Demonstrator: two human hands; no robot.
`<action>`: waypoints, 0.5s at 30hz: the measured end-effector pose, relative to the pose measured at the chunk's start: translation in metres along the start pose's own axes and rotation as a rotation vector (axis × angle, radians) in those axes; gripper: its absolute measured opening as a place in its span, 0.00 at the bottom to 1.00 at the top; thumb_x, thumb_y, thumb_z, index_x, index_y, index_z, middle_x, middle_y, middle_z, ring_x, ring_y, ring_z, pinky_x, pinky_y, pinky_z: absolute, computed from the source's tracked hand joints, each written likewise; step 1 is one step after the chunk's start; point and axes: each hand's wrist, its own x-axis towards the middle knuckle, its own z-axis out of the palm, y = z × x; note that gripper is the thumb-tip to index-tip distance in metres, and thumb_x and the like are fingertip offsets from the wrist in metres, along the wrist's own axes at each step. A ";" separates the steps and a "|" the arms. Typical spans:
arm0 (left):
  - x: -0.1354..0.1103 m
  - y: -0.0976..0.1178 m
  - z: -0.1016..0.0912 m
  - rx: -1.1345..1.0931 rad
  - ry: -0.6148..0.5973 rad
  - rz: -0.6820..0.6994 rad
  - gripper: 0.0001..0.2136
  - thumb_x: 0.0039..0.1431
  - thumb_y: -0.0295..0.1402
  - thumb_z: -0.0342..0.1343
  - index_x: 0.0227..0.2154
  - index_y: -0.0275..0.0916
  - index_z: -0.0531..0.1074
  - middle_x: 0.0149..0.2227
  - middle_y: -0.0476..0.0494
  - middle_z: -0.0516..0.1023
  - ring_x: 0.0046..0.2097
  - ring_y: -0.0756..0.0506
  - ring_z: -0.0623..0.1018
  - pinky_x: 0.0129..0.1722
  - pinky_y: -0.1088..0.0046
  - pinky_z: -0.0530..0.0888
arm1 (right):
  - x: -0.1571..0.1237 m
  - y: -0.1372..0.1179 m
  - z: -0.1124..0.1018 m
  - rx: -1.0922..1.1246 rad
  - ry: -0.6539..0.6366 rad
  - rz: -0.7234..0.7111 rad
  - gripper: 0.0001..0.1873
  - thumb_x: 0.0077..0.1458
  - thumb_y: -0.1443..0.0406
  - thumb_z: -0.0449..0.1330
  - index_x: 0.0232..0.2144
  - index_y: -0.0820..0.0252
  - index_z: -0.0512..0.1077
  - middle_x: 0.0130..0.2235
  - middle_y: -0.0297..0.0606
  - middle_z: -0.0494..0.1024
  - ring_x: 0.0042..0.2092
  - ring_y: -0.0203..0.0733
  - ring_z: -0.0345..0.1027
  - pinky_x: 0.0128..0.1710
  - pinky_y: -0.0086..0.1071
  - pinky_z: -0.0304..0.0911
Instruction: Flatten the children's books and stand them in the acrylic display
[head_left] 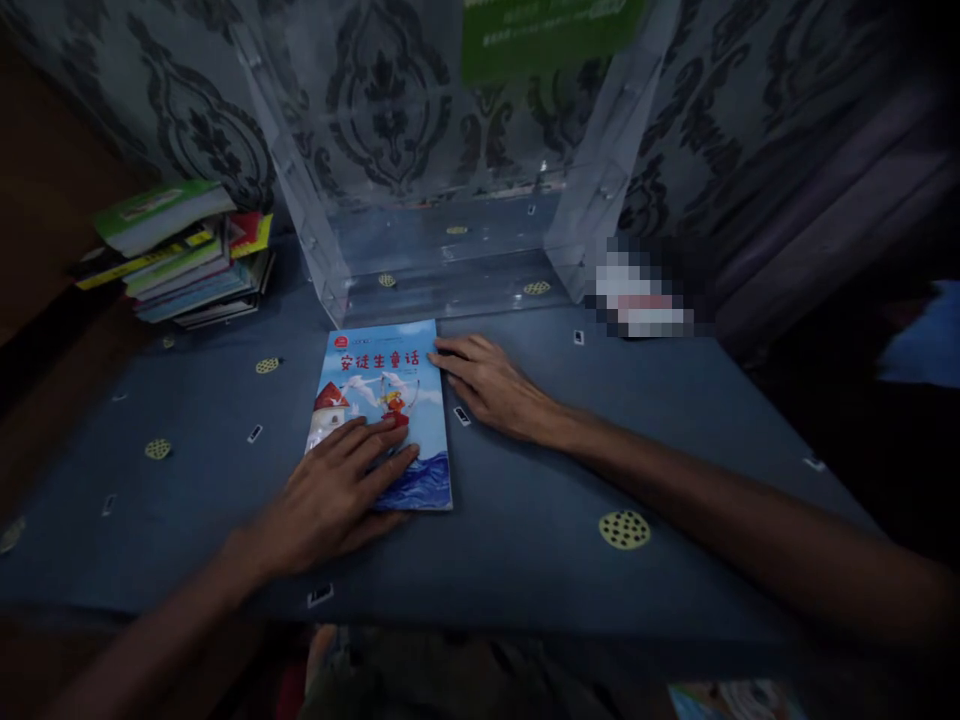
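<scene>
Left hand [330, 498] flat on book [384, 372]

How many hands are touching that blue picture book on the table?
2. The left hand lies flat on the lower half of the book. The right hand rests on the table, fingertips at the book's upper right edge. No other hand shows.

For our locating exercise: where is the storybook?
Head view, centre: storybook flat under the left hand, right hand at its edge, before the clear box.
</scene>
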 end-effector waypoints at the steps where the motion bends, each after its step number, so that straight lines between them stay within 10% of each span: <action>1: -0.001 0.001 -0.001 -0.001 0.012 0.000 0.22 0.67 0.40 0.51 0.61 0.39 0.63 0.61 0.35 0.69 0.64 0.38 0.67 0.61 0.54 0.67 | -0.004 -0.005 -0.001 0.003 -0.010 -0.003 0.21 0.61 0.72 0.51 0.54 0.63 0.72 0.58 0.51 0.70 0.58 0.56 0.62 0.56 0.54 0.61; 15: -0.001 0.005 -0.003 -0.025 0.047 -0.022 0.20 0.68 0.35 0.48 0.60 0.40 0.64 0.59 0.37 0.72 0.62 0.39 0.69 0.58 0.53 0.71 | -0.051 -0.048 -0.007 0.130 -0.027 -0.055 0.20 0.62 0.73 0.50 0.52 0.59 0.74 0.56 0.45 0.74 0.57 0.49 0.65 0.55 0.53 0.66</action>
